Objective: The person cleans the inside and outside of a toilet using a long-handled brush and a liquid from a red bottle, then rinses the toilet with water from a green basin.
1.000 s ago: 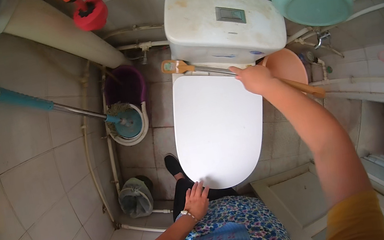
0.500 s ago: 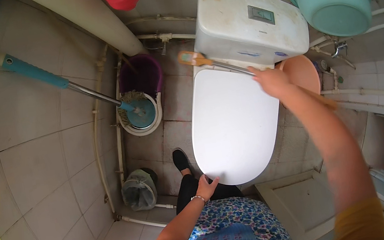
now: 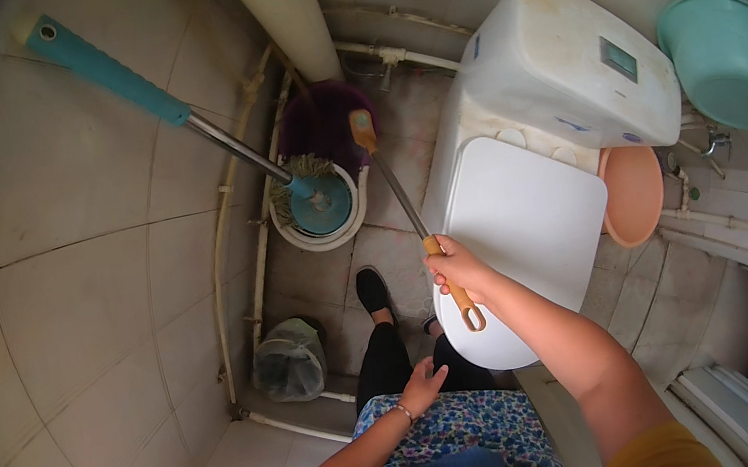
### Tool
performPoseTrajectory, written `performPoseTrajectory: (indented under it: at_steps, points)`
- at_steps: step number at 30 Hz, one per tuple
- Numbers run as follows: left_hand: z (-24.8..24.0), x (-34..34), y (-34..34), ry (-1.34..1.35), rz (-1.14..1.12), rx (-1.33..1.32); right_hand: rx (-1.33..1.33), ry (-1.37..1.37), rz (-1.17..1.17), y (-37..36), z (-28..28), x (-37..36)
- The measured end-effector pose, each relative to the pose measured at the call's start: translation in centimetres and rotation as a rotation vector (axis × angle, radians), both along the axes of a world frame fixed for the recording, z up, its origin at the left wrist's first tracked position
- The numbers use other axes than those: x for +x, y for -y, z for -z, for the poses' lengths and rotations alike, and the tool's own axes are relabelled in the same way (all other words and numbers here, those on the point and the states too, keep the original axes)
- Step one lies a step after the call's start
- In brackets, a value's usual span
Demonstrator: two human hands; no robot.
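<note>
My right hand (image 3: 459,271) is closed around the orange-brown grip of a long-handled tool (image 3: 402,194). It has a metal shaft, a looped grip end and a flat orange-brown head; I cannot tell its exact kind. The tool slants up and left, its head over the floor near a purple bucket (image 3: 321,124). Beneath my right forearm is the toilet's white lid (image 3: 531,227), lowered. My left hand (image 3: 422,386) holds nothing, fingers apart, above my lap beside the lid's front end.
A mop (image 3: 230,144) with a blue handle stands in the bucket's white-rimmed part. Below it is a lined bin (image 3: 289,361). The toilet tank (image 3: 562,54) is behind the lid. An orange basin (image 3: 632,190) and a green basin (image 3: 726,61) are at right; pipes (image 3: 408,54) run along the walls.
My right hand has brought the tool from the tank side of the lid toward the lid's left front. My left hand has come off the lid's front edge. The view has turned.
</note>
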State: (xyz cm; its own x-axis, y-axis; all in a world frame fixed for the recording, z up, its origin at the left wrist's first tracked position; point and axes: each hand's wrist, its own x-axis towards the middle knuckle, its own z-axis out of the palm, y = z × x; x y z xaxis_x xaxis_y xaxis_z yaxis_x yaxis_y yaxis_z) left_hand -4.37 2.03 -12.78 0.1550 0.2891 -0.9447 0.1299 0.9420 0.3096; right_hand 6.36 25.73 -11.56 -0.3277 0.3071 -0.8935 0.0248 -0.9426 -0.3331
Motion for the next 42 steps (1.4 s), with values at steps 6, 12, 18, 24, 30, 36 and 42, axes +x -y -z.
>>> performPoseTrajectory:
  at_steps: [6, 12, 18, 24, 30, 36, 42]
  points:
    - [-0.3, -8.1, 0.0, 0.113, -0.036, -0.041, 0.145, 0.155, -0.121, -5.7, 7.4, -8.2]
    - [1.2, -12.8, 1.6, -0.015, -0.235, 0.102, 0.233, 0.530, -0.452, -9.3, 14.9, -14.5]
    - [0.6, -12.7, 0.2, 0.056, -0.223, 0.106, 0.361, 0.465, -0.599, -13.2, 10.0, -7.9]
    - [-1.4, -10.2, -3.2, 0.101, -0.155, 0.156, 0.965, 0.785, -0.703, -0.8, -5.0, 11.1]
    - [-2.8, -8.7, -6.1, 0.117, 0.171, 0.089, 0.568, 1.363, -1.064, 5.5, -21.0, 30.0]
    - [-2.4, -3.4, -5.5, 0.063, 0.212, 0.241, 0.701, 1.388, -1.310, -2.7, -20.3, 37.6]
    - [-4.8, 2.3, -4.4, 0.056, 0.189, 0.237, 0.898, 1.174, -1.195, -9.0, -11.8, 34.9]
